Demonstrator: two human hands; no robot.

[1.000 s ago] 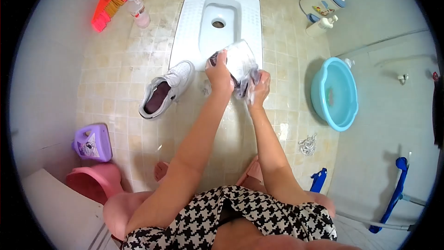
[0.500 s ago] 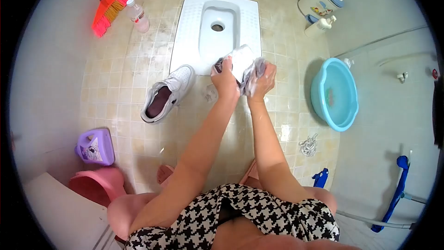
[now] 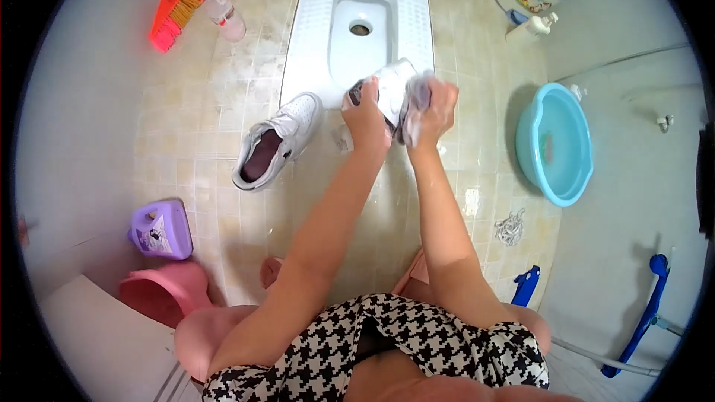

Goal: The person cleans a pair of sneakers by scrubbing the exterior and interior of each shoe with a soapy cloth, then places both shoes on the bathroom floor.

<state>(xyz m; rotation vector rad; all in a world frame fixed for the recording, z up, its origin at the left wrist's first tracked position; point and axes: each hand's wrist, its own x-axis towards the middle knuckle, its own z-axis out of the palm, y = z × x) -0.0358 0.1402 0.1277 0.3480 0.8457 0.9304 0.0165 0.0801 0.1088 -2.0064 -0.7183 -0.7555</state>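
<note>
My left hand (image 3: 367, 120) is wrapped around a white shoe (image 3: 392, 82), its dark opening showing beside my fingers. In my right hand (image 3: 441, 113) is a bunched, wet greyish cloth (image 3: 418, 100) with suds on it, pressed against the shoe's right side. The cloth is slightly blurred. Both hands are above the floor by the front edge of the white squat toilet (image 3: 304, 37). Left of them, a second white shoe (image 3: 304, 117) stands upright on the tiles, with a dark red insole and no laces that I can make out.
A light-blue basin (image 3: 526, 141) holding water is on the right, with a tangle of white laces (image 3: 511, 228) nearer me. On the left are a purple jug (image 3: 173, 227), a pink bucket (image 3: 186, 283), a plastic bottle (image 3: 229, 22) and a broom (image 3: 179, 11).
The view has shifted slightly, so the surroundings sit a little higher and further right. My right hand with the cloth has moved a little up and right along the shoe; my left keeps its hold.
</note>
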